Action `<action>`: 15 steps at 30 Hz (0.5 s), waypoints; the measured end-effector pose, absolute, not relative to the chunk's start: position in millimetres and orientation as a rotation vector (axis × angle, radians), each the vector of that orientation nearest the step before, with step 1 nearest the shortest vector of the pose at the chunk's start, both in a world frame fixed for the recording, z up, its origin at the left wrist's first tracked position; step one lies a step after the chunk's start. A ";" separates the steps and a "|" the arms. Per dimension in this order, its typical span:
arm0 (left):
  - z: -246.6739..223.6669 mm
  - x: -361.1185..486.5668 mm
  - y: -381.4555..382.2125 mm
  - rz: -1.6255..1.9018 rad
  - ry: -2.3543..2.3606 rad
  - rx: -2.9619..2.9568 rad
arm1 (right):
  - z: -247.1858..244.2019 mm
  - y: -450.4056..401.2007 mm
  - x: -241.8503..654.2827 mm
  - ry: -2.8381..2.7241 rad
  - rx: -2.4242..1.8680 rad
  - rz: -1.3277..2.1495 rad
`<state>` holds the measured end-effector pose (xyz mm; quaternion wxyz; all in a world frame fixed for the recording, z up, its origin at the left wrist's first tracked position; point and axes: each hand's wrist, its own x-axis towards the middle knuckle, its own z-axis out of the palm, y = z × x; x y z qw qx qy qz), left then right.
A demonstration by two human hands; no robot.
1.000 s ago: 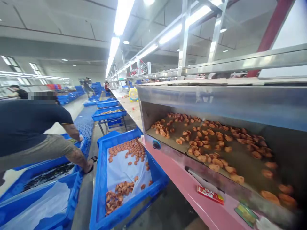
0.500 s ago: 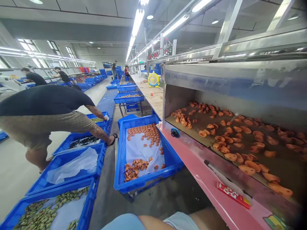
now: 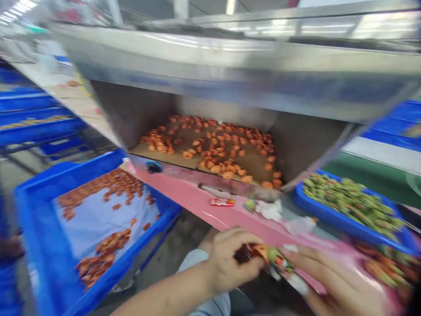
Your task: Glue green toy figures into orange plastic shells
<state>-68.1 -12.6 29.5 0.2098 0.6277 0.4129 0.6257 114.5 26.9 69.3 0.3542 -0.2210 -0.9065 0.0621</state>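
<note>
Far left: blue crate (image 3: pixel 31 228) of orange pieces on a pale liner, beside the pink desk (image 3: pixel 184 197).
Left hand (image 3: pixel 230 259): curled closed around a small printed packet (image 3: pixel 271 259).
Packet position: between both hands, over the desk's near edge.
Right hand (image 3: pixel 332 281): fingers stretched toward the packet; blur hides any grip.
Far right: blue tray (image 3: pixel 329 219) of green pieces.

I'm pinching a small packet (image 3: pixel 271 259) between both hands, just above the pink edge of the bench. It's orange and green with a dark end toward my left hand (image 3: pixel 228 259), whose curled fingers wrap that end. My right hand (image 3: pixel 332 281) reaches in from the other side, fingers stretched along it, and a white tab shows below them. Under that hand lies a glossy pink film (image 3: pixel 371 272), with orange and green patches too blurred to read.
</note>
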 end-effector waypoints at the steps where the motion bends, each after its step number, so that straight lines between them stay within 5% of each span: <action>1: 34.2 -72.3 -10.4 1.774 1.112 1.893 | 71.7 24.0 117.3 -2.353 -0.588 0.151; 8: 44.4 -74.4 -8.4 1.716 1.012 2.189 | 73.5 19.0 114.1 -2.303 -0.465 0.261; 15: 40.4 -58.3 -5.2 1.229 0.996 1.294 | 74.2 27.3 128.7 -2.405 -0.521 0.342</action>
